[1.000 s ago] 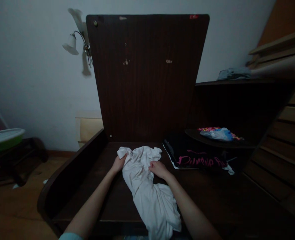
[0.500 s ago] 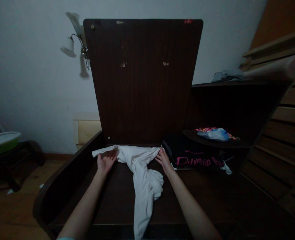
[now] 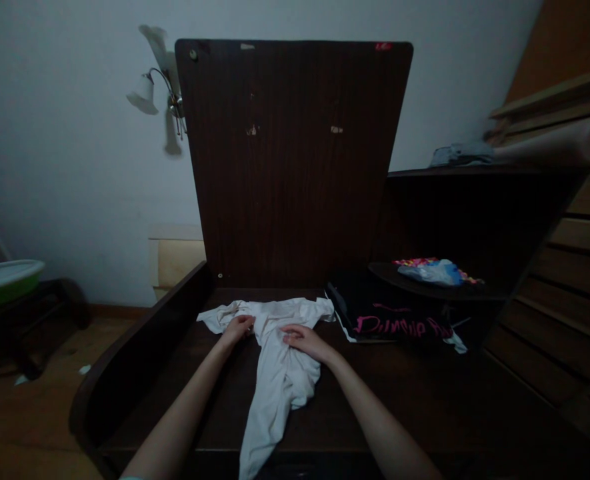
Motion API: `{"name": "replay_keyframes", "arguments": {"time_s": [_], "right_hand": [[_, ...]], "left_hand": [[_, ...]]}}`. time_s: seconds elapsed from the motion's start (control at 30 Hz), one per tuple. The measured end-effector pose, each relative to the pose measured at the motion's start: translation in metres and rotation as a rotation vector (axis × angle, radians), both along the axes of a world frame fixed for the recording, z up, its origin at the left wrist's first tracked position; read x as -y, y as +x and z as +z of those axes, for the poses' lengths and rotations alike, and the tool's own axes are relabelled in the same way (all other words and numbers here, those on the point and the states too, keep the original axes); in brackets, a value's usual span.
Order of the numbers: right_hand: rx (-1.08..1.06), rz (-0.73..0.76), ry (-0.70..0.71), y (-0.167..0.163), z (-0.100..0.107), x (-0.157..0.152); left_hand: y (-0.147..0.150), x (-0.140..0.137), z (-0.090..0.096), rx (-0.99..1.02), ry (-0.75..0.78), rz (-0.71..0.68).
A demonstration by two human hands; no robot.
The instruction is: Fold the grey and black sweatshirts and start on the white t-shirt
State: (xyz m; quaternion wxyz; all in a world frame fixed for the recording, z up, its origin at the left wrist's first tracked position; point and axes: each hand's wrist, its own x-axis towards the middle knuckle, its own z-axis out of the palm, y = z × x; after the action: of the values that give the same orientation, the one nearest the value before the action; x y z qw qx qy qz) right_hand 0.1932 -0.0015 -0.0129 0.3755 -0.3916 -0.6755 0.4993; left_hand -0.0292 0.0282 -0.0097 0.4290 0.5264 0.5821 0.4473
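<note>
A crumpled white garment lies in a rough T shape on the dark wooden surface. Two sleeve-like ends spread left and right at the back, and one long part hangs over the front edge. My left hand is closed on the cloth just left of the middle, fingers curled. Right of the middle, my right hand has its thumb and fingers pinched at the folds. The fingertips are partly lost in the cloth and dim light.
A tall dark panel rises behind the surface, with a low side rail at left. Right of the garment sits a black bag with pink lettering. Above it, a shelf holds a plastic bag. A green basin stands far left.
Both hands have moved inward from the garment's outer ends to its middle. The right end lies flatter, the left end is spread, and the hanging part has shifted left.
</note>
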Motion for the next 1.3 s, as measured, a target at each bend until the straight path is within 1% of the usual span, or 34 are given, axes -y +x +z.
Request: {"name": "replay_keyframes", "arguments": {"time_s": [0.07,0.13,0.2,0.27,0.37,0.43,0.5,0.57,0.6,0.67,0.73,0.77,0.8,0.87,0.97,1.03,1.07,1.1,1.17,1.23,1.3], "right_hand": [[0.043,0.071,-0.032,0.0,0.001,0.003],[0.109,0.125,-0.032,0.0,0.001,0.004],[0.165,0.129,-0.042,0.0,0.001,0.003],[0.162,0.05,-0.026,-0.001,0.002,0.002],[0.054,-0.173,0.045,0.001,0.006,-0.001],[-0.041,-0.283,0.06,0.006,0.011,-0.004],[-0.102,-0.341,0.037,0.015,0.015,-0.007],[-0.143,-0.397,-0.012,0.025,0.018,-0.011],[-0.177,-0.419,-0.062,0.028,0.019,-0.012],[-0.3,-0.439,-0.213,0.032,0.019,-0.014],[-0.445,-0.383,-0.357,0.03,0.018,-0.013],[-0.503,-0.341,-0.395,0.027,0.018,-0.012],[-0.542,-0.301,-0.401,0.025,0.017,-0.01],[-0.568,-0.261,-0.342,0.02,0.015,-0.008],[-0.527,-0.295,-0.261,0.019,0.012,-0.007],[-0.498,-0.319,-0.256,0.02,0.01,-0.008],[-0.485,-0.322,-0.254,0.02,0.01,-0.008],[-0.472,-0.318,-0.25,0.02,0.01,-0.008],[-0.441,-0.283,-0.233,0.018,0.011,-0.007],[-0.397,-0.23,-0.24,0.015,0.014,-0.003],[-0.368,-0.182,-0.278,0.012,0.018,0.001]], "left_hand": [[0.002,0.001,0.0,-0.062,0.037,-0.005],[0.003,0.003,0.002,-0.129,0.083,-0.006],[0.002,0.005,0.004,-0.202,0.127,-0.002],[0.001,0.007,0.008,-0.276,0.155,0.014],[-0.001,0.01,0.013,-0.367,0.17,0.064],[-0.002,0.01,0.015,-0.408,0.175,0.124],[-0.003,0.01,0.016,-0.438,0.18,0.215],[-0.004,0.01,0.017,-0.46,0.181,0.323],[-0.005,0.011,0.017,-0.468,0.177,0.376],[-0.007,0.012,0.019,-0.48,0.166,0.467],[-0.008,0.015,0.022,-0.499,0.162,0.526],[-0.008,0.016,0.023,-0.514,0.163,0.529],[-0.007,0.018,0.025,-0.53,0.163,0.505],[-0.003,0.021,0.028,-0.562,0.152,0.399],[0.006,0.025,0.03,-0.592,0.082,0.193],[0.011,0.026,0.029,-0.582,0.054,0.111],[0.012,0.026,0.027,-0.545,0.062,0.085],[0.013,0.025,0.025,-0.464,0.08,0.062],[0.013,0.021,0.018,-0.225,0.114,0.012],[0.014,0.015,0.011,-0.005,0.109,-0.041],[0.016,0.009,0.004,0.116,0.078,-0.07]]}}
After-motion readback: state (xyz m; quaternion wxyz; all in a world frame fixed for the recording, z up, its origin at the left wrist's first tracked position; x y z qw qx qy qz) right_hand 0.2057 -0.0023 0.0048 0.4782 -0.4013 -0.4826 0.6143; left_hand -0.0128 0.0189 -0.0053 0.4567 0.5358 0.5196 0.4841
